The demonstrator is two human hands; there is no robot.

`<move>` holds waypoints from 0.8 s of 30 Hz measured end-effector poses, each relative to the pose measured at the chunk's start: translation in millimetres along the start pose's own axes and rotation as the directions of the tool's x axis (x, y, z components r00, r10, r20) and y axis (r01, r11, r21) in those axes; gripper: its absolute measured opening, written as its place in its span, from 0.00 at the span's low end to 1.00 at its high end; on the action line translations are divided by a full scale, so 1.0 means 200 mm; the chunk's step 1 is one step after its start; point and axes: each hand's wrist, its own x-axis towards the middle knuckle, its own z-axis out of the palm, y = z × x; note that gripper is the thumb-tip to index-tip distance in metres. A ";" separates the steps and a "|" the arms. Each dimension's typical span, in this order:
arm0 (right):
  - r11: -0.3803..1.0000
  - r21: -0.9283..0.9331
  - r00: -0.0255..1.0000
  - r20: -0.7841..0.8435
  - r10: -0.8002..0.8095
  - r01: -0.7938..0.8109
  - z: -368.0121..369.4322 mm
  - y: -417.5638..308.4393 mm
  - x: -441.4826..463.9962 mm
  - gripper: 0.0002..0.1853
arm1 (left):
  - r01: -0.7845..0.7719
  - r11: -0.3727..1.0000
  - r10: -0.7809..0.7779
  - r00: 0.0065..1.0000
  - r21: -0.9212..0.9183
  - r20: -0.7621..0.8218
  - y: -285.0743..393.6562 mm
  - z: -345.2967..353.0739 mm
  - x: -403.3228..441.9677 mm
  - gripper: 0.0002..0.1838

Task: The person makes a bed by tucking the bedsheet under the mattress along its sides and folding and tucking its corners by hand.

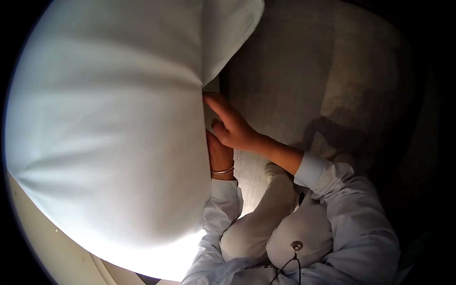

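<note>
The white sheet [118, 128] spreads beside the person's knees [299, 228], its flap [230, 35] jutting past its edge. At that edge, the right hand [232, 128] has its index finger extended and thumb bent; the left hand's [220, 154] fingers are hidden behind the sheet. I cannot tell whether either grips. Uneven pulling could deepen the creases, and the bracelet [223, 171] beside the edge might snag
</note>
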 end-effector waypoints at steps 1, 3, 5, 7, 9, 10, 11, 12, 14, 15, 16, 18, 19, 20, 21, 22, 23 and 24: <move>1.000 -0.023 1.000 -0.001 0.011 -0.011 -0.01 -0.02 0.01 0.39 | -0.001 1.000 0.001 1.000 0.000 0.004 0.03 -0.03 0.03 0.35; 0.999 -0.039 1.000 -0.003 0.028 -0.028 -0.02 -0.01 0.01 0.37 | 0.027 0.986 -0.029 0.999 -0.163 -0.012 0.06 -0.08 0.06 0.36; 0.957 -0.280 0.996 -0.038 -0.086 0.072 -0.06 0.01 0.00 0.33 | 0.013 0.996 -0.013 1.000 -0.094 0.003 0.03 -0.06 0.04 0.37; 0.922 -0.358 0.986 -0.017 -0.167 0.150 0.02 0.02 0.02 0.29 | -0.009 0.999 0.009 1.000 -0.031 0.015 -0.01 0.00 0.00 0.37; 0.871 -0.437 0.969 0.002 -0.247 0.223 0.02 0.03 0.04 0.25 | -0.243 0.896 0.214 0.970 0.373 0.119 -0.04 0.03 -0.03 0.37; 0.778 -0.540 0.945 0.125 -0.302 0.321 -0.03 0.07 0.08 0.22 | -0.240 0.893 0.211 0.970 0.380 0.119 -0.02 0.01 0.00 0.37; 0.664 -0.621 0.908 0.251 -0.336 0.417 -0.06 0.09 0.12 0.19 | -0.086 0.987 0.078 0.995 0.135 0.057 0.03 -0.06 0.05 0.37; 0.667 -0.617 0.908 0.249 -0.338 0.418 -0.08 0.10 0.14 0.19 | 0.070 0.989 -0.067 0.997 -0.127 0.032 0.07 -0.11 0.09 0.36; 0.651 -0.593 0.880 0.280 -0.384 0.473 -0.11 0.10 0.18 0.16 | 0.085 0.995 -0.083 0.996 -0.058 0.046 0.08 -0.11 0.10 0.36; 0.658 -0.592 0.884 0.275 -0.378 0.465 -0.13 0.10 0.18 0.16 | 0.101 0.995 -0.101 0.993 0.008 0.059 0.08 -0.11 0.09 0.35; 0.669 -0.590 0.891 0.335 -0.308 0.453 -0.15 0.08 0.19 0.16 | 0.103 0.995 -0.103 0.992 0.011 0.069 0.09 -0.12 0.09 0.35; 0.679 -0.588 0.888 0.397 -0.232 0.440 -0.18 0.07 0.22 0.15 | 0.076 0.986 -0.079 0.997 0.146 0.017 0.11 -0.12 0.10 0.35; 0.675 -0.582 0.880 0.412 -0.237 0.454 -0.20 0.06 0.23 0.11 | 0.077 0.987 -0.081 0.996 0.144 0.021 0.12 -0.11 0.10 0.35; 0.672 -0.574 0.872 0.426 -0.243 0.468 -0.20 0.05 0.24 0.08 | 0.106 0.986 -0.110 0.994 0.129 0.026 0.13 -0.11 0.09 0.36; 0.675 -0.562 0.868 0.421 -0.263 0.477 -0.18 0.03 0.27 0.08 | 0.129 0.983 -0.132 0.991 0.133 0.014 0.12 -0.12 0.10 0.36; 0.655 -0.615 0.881 0.437 -0.182 0.440 -0.18 -0.02 0.30 0.05 | 0.123 0.983 -0.126 0.992 0.139 0.012 0.14 -0.13 0.13 0.36; 0.633 -0.662 0.890 0.444 -0.100 0.401 -0.16 -0.05 0.33 0.03 | 0.108 0.986 -0.109 0.994 0.127 0.001 0.16 -0.15 0.14 0.37; 0.635 -0.661 0.893 0.437 -0.107 0.399 -0.10 -0.02 0.30 0.03 | 0.092 0.990 -0.091 0.996 0.111 -0.012 0.12 -0.13 0.11 0.37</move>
